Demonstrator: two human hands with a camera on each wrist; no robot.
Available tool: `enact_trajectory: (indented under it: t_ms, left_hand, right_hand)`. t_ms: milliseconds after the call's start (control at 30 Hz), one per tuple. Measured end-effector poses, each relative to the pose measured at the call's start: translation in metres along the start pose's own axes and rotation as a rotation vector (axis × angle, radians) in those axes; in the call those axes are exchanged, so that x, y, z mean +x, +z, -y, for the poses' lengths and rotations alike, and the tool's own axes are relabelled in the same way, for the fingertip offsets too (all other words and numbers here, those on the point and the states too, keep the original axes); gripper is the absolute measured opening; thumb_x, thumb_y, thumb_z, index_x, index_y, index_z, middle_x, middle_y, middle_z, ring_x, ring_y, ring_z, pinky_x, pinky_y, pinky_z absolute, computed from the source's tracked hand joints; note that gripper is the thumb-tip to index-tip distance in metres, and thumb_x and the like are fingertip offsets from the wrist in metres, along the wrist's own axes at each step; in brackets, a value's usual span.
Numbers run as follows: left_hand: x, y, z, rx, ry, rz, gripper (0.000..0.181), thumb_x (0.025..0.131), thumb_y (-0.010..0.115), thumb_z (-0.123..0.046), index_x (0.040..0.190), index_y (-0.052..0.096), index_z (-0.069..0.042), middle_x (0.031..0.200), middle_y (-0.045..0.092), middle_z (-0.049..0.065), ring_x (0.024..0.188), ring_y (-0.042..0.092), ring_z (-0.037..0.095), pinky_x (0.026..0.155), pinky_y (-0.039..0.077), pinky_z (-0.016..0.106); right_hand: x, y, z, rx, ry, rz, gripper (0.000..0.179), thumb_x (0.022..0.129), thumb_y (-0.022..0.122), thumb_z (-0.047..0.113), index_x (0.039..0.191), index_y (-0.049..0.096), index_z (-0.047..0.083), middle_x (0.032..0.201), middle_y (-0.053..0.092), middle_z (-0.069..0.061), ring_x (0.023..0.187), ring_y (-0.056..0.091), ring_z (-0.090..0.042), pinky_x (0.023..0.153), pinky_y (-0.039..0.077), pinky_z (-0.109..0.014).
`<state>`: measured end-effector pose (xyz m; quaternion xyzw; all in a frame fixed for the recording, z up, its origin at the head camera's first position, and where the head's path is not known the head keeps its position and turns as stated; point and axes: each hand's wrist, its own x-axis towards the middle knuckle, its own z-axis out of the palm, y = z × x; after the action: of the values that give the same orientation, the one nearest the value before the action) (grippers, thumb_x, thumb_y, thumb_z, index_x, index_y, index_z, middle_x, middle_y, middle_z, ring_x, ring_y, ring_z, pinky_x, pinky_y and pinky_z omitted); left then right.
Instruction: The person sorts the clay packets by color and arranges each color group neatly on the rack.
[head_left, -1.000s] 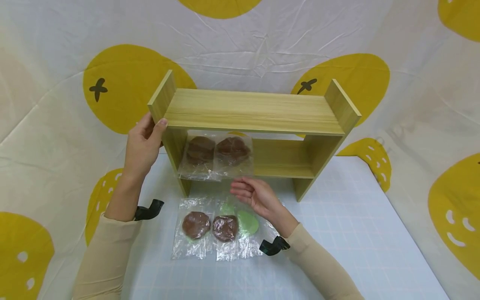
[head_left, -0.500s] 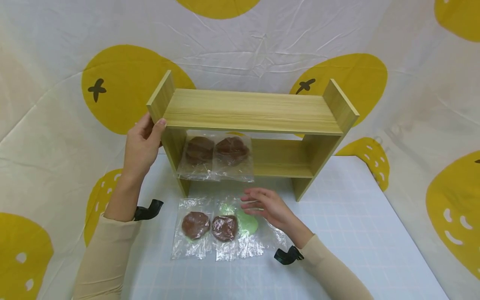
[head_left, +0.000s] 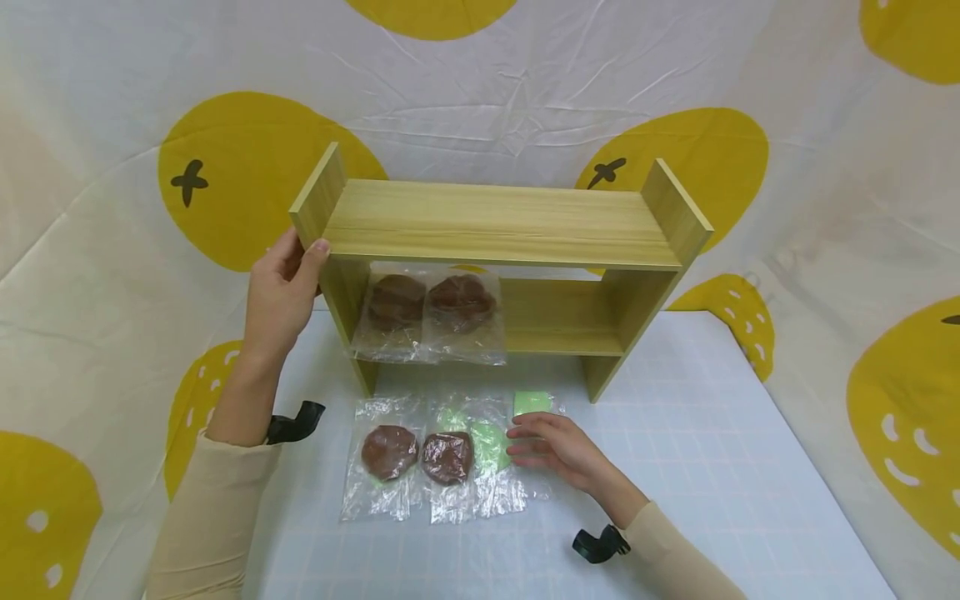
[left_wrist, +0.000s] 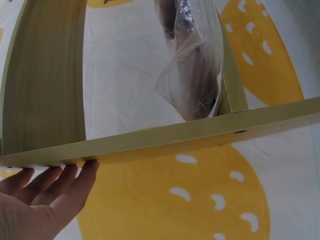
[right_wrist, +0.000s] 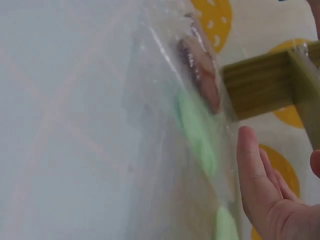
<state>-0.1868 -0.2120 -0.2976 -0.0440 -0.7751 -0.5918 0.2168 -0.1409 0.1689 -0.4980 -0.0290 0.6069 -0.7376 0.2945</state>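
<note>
My left hand [head_left: 283,287] holds the left side panel of a light wooden shelf [head_left: 502,221], its thumb on the front edge. In the left wrist view the fingertips [left_wrist: 90,166] meet that panel. Two clear bags with brown, flattened lumps, a left one [head_left: 397,304] and a right one [head_left: 462,307], lean side by side on the middle board. My right hand [head_left: 558,450] hovers with loosely extended fingers over the right end of a row of bags on the table. That row has two brown-lump bags [head_left: 390,452] and light green pieces [head_left: 491,446], one [head_left: 532,402] partly behind the hand.
A pale blue checked cloth [head_left: 712,467] covers the table under the shelf and the bags. Behind it hangs a white cloth printed with large yellow shapes [head_left: 675,158]. The middle board [head_left: 562,317] continues to the right of the two standing bags.
My right hand has moved away from the shelf, down and to the right, to the right end of the bag row, and a green piece there has come into view. My left hand stays put.
</note>
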Motion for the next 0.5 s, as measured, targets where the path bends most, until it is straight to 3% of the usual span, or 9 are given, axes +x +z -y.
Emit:
enact_trajectory:
  t_ms: [233,500]
  left_hand:
    - [0.000,0.000,0.001,-0.001,0.002,-0.002,0.047,0.102,0.058,-0.035,0.148,0.051,-0.027,0.141,0.056,0.006,0.120,0.057,0.027,0.091,0.054,0.042]
    - [0.000,0.001,0.001,-0.008,0.013,-0.004,0.047,0.102,0.058,-0.034,0.148,0.051,-0.027,0.141,0.056,0.006,0.119,0.058,0.027,0.090,0.055,0.041]
  right_hand:
    - [-0.002,-0.008,-0.012,0.023,0.026,0.021,0.050,0.104,0.054,0.015,0.138,0.040,-0.018,0.129,0.053,-0.035,0.110,0.063,-0.045,0.093,0.053,-0.051]
    - [-0.005,0.000,-0.020,0.053,0.079,0.047,0.050,0.104,0.050,0.015,0.138,0.037,-0.018,0.127,0.054,-0.034,0.101,0.065,-0.049,0.090,0.054,-0.051]
